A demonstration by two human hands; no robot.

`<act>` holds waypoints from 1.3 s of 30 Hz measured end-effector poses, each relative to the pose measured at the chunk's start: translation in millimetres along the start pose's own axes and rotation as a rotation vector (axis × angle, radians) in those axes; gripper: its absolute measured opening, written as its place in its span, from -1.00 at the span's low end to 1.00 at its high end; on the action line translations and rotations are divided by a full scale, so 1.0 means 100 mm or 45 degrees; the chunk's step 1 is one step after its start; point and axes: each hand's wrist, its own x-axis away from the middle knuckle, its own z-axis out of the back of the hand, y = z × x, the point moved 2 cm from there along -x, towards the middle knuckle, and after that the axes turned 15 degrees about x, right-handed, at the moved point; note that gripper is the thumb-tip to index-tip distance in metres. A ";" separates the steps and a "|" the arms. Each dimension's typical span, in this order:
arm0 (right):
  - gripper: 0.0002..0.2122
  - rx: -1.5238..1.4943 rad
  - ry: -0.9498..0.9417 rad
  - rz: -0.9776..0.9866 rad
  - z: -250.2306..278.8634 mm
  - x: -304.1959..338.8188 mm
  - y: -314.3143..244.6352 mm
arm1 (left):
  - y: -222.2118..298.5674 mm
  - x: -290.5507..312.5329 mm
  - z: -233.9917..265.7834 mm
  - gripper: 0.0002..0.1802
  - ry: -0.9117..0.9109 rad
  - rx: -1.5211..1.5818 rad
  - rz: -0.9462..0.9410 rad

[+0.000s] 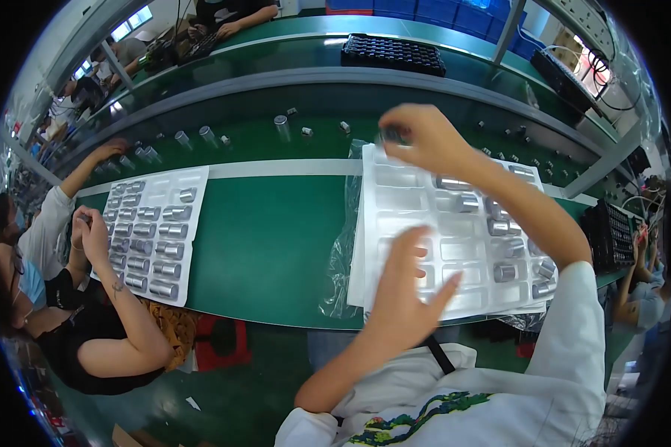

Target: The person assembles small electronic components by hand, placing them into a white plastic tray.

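Observation:
My left hand (410,298) is over the near left part of a white plastic tray (406,175), thumb and fingers spread, holding nothing. Metal cylinders (505,247) lie on their sides in the tray's pockets, mostly on its right side. Several left-side pockets hold nothing. Above the tray's far left corner, my right hand (429,138) is closed on a small dark metallic piece (394,134), mostly covered by the fingers. My right forearm crosses over the tray's far right part and hides some pockets.
A clear plastic bag (339,276) sticks out along the tray's left edge. Beyond the tray, a green conveyor belt (261,138) carries upright cylinders (281,127) and small parts (344,127). At left, a co-worker (89,328) handles another filled tray (200,201). A black rack (391,56) stands farther back.

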 end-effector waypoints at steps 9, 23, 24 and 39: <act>-0.72 0.376 -0.597 -0.088 -1.21 -0.86 1.09 | -0.68 0.10 -0.99 -0.35 -0.487 -0.913 -0.356; -0.72 0.327 -0.614 0.083 -1.42 -1.14 0.66 | -0.26 -0.28 -0.79 -0.48 -0.553 -1.126 -0.292; -0.71 0.213 -0.399 0.054 -1.26 -1.12 0.79 | -0.21 -0.36 -0.75 -0.50 -0.534 -1.278 -0.320; -0.64 -1.960 -0.081 -0.843 0.57 0.84 0.44 | -0.39 -1.12 -0.48 -0.67 -0.331 -1.018 -0.501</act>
